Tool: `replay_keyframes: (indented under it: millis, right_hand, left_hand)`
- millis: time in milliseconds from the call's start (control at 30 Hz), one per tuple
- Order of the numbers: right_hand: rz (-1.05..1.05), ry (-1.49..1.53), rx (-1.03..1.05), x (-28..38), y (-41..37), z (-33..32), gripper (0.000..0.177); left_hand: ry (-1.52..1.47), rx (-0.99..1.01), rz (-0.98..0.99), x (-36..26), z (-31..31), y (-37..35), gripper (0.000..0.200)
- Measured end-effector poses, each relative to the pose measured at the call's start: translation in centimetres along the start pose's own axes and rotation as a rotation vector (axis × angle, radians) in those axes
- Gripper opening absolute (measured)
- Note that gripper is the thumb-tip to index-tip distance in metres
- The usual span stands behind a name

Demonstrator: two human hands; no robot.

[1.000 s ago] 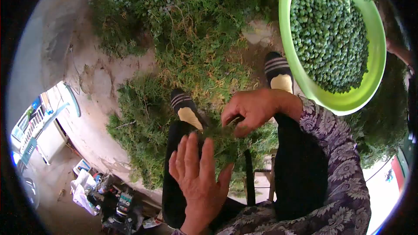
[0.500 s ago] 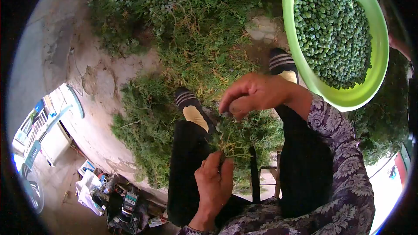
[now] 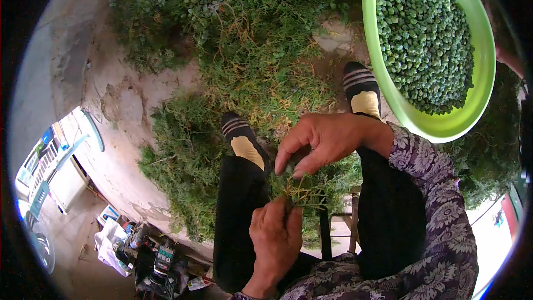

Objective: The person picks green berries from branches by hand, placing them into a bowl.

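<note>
My left hand (image 3: 275,234) is closed, thumb against fingers, on the stem of a small evergreen sprig (image 3: 302,194). Just above the sprig's tips is my right hand (image 3: 333,140), palm down, its thumb and forefinger apart with a gap between them. Some of the sprig's small parts are hard to make out against the greenery behind. At the upper right, a light green plastic basin (image 3: 373,28) holds a large heap of small green seed cones (image 3: 425,47).
Piles of cut evergreen branches (image 3: 261,50) cover the ground ahead and around my feet in dark striped shoes (image 3: 363,78). A wooden stool leg (image 3: 353,225) shows below. Clutter with a black bag (image 3: 158,278) and a white cloth (image 3: 110,247) lies lower left.
My right hand has moved down toward the sprig, and its thumb and forefinger have spread apart. My left hand keeps its grip on the sprig, nearly in place.
</note>
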State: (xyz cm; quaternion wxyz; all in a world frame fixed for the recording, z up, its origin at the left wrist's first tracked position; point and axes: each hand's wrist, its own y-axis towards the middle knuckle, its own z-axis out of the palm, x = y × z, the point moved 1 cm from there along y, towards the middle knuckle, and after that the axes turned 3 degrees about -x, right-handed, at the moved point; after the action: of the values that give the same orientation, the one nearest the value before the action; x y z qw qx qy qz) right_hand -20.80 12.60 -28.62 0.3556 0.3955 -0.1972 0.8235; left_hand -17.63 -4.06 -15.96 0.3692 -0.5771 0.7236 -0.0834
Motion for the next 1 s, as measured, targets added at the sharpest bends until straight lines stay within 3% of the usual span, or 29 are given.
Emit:
replay_keyframes:
  millis: [167, 233, 300, 367, 500, 700, 900, 1000]
  right_hand:
    - [-0.067, 0.049, 0.003, -0.9, 0.1, 0.1, 0.026]
    - [0.016, 0.074, -0.028, -0.6, -0.1, 0.4, 0.023]
    - [0.097, 0.099, -0.059, -0.3, -0.3, 0.3, 0.021]
    - [0.269, 0.225, -0.345, -0.1, -0.4, -0.9, 0.021]
    - [0.208, 0.438, -0.465, -0.9, -1.5, -2.6, 0.025]
    - [0.336, 0.226, 0.019, 0.6, 0.4, -0.5, 0.031]
    - [0.182, 0.214, 0.122, 0.4, 0.9, 1.1, 0.035]
    - [0.229, 0.235, 0.126, 0.8, 1.2, 1.6, 0.037]
  left_hand:
    - [-0.047, -0.030, -0.039, 0.1, -0.3, -0.4, 0.017]
    - [-0.392, 0.016, -0.281, -0.1, -0.6, -0.7, 0.010]
    - [-0.546, 0.024, -0.349, 0.0, -0.8, -0.7, 0.014]
    - [-0.701, 0.025, -0.412, -0.3, -1.0, -0.6, 0.020]
    - [-0.989, -0.021, -0.560, -0.5, -0.9, -0.7, 0.025]
    - [-1.139, -0.034, -0.674, -0.5, -0.9, -0.5, 0.026]
    - [-1.201, 0.010, -0.670, 0.0, -0.6, -0.6, 0.024]
    - [-1.210, 0.017, -0.662, -0.1, -0.6, -0.5, 0.024]
